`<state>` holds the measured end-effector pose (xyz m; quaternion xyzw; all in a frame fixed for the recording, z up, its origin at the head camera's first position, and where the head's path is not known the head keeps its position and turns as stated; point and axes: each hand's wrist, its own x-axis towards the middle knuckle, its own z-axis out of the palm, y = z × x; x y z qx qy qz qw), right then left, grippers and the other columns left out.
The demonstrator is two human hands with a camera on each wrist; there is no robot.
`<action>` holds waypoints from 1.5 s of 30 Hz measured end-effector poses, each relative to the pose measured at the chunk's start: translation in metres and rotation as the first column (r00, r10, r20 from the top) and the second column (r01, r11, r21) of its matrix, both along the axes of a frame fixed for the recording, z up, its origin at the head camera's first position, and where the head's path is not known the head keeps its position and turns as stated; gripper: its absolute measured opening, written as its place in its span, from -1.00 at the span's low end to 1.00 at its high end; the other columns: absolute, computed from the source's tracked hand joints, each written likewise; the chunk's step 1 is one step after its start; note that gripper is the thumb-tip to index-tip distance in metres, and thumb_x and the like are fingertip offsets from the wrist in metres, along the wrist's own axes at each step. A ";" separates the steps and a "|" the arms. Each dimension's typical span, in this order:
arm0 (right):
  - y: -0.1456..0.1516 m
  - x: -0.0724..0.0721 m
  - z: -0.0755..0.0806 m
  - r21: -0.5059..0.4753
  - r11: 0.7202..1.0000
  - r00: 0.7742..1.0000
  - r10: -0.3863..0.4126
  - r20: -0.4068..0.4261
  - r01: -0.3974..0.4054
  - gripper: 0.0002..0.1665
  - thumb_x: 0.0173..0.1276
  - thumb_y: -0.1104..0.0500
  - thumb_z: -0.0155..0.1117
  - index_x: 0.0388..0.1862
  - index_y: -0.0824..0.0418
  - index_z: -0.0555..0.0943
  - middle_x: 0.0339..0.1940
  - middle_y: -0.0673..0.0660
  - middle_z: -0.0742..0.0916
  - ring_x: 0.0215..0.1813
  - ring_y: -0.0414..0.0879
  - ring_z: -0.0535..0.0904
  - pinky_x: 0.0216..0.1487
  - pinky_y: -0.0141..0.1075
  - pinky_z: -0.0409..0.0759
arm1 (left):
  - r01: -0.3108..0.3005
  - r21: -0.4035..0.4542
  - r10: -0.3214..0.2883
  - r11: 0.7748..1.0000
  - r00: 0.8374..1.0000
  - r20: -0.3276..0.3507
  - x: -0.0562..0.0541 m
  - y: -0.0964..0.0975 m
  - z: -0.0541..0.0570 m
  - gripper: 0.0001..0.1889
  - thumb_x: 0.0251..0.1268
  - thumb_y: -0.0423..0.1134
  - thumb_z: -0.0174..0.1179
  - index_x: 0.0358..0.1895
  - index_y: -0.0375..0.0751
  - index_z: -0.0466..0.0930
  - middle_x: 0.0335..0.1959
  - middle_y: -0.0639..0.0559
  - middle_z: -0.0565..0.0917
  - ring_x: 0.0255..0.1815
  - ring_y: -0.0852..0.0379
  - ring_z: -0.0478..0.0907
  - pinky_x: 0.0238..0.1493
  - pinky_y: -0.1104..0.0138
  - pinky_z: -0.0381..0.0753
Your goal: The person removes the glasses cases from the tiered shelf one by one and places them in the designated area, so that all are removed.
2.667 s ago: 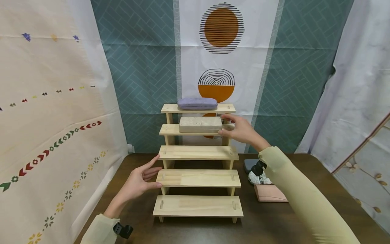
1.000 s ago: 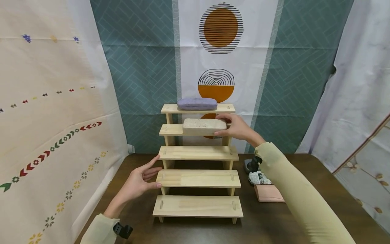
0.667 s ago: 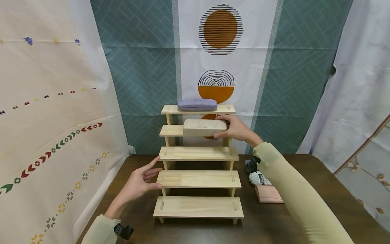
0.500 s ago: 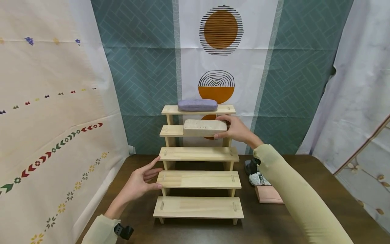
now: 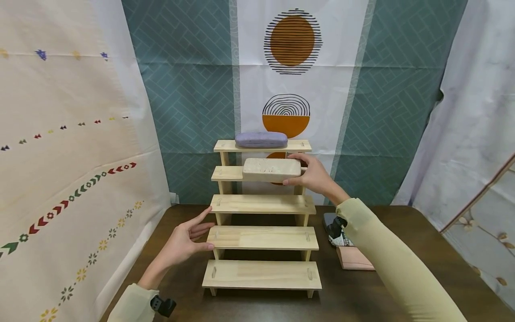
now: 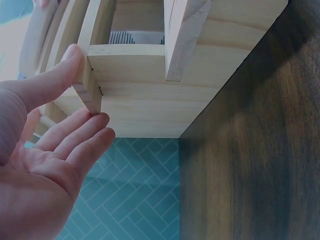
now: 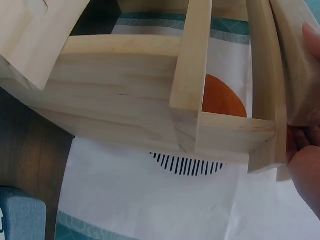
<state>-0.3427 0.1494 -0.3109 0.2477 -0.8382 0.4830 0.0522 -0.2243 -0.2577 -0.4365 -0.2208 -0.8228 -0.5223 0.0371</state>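
Note:
A five-tier wooden display stand [image 5: 263, 203] rises in front of me. On its fourth shelf is a cream glasses case [image 5: 271, 166], whose right end my right hand [image 5: 315, 176] pinches, thumb in front and fingers behind. The case's front overlaps the shelf's front edge, and its left end leaves that side of the shelf bare. At the stand's left side, my left hand [image 5: 183, 239] holds the end of the second shelf between thumb and fingertips, its index finger up at the third shelf. The left wrist view shows this shelf end [image 6: 90, 95] between them.
A purple glasses case [image 5: 261, 139] lies on the top shelf. Right of the stand, partly behind my sleeve, sit a grey-blue case [image 5: 328, 218], a white printed item [image 5: 339, 240] and a pink case [image 5: 354, 259]. Patterned cloths [image 5: 193, 89] hang around the table [image 5: 350, 295].
Since the earliest frame, my right hand has shifted the cream case right and toward me, its front now showing over the shelf edge. Lately it moves only slightly. My left hand stays put.

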 end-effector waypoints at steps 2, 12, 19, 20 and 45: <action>0.000 0.003 0.001 -0.016 1.000 1.000 -0.009 0.002 0.009 0.01 0.13 0.12 0.75 0.52 0.21 0.47 0.44 0.24 0.51 0.37 0.31 0.53 0.23 0.19 0.63 | 0.000 0.002 0.000 1.000 1.000 -0.001 0.000 0.000 0.000 0.09 0.07 -0.46 0.60 0.69 0.04 0.21 0.44 -0.31 0.50 0.38 -0.24 0.55 0.25 -0.16 0.56; 0.000 0.015 -0.001 -0.073 0.997 0.998 -0.016 -0.055 0.011 -0.08 0.14 0.15 0.74 0.46 0.21 0.53 0.39 0.19 0.58 0.29 0.21 0.56 0.17 0.13 0.62 | 0.007 0.003 -0.007 1.000 1.000 -0.010 -0.001 -0.001 -0.001 0.09 0.08 -0.45 0.60 0.69 0.04 0.21 0.44 -0.32 0.50 0.38 -0.24 0.55 0.25 -0.15 0.56; 0.003 0.022 -0.004 -0.106 0.994 0.998 -0.003 -0.067 -0.004 -0.13 0.15 0.21 0.73 0.42 0.24 0.55 0.26 0.21 0.64 0.19 0.15 0.59 0.12 0.04 0.63 | 0.013 0.006 -0.013 1.000 1.000 -0.011 -0.001 -0.001 -0.001 0.09 0.08 -0.44 0.60 0.69 0.01 0.20 0.45 -0.31 0.48 0.38 -0.25 0.54 0.25 -0.16 0.56; 0.004 0.023 -0.004 -0.104 0.995 0.998 -0.003 -0.071 -0.005 -0.14 0.15 0.21 0.73 0.42 0.24 0.55 0.25 0.21 0.64 0.19 0.15 0.59 0.12 0.04 0.62 | 0.013 0.007 -0.013 1.000 1.000 -0.009 -0.001 -0.001 -0.001 0.09 0.08 -0.44 0.60 0.69 0.01 0.20 0.45 -0.32 0.48 0.38 -0.26 0.54 0.25 -0.16 0.56; 0.031 0.061 -0.018 -0.159 0.987 0.994 0.016 -0.106 -0.033 -0.14 0.16 0.27 0.69 0.45 0.17 0.55 0.24 0.18 0.64 0.22 0.04 0.53 0.09 -0.26 0.62 | 0.002 0.011 -0.002 1.000 1.000 0.001 0.000 0.000 -0.001 0.09 0.08 -0.45 0.60 0.69 0.04 0.21 0.43 -0.32 0.51 0.38 -0.25 0.54 0.24 -0.17 0.56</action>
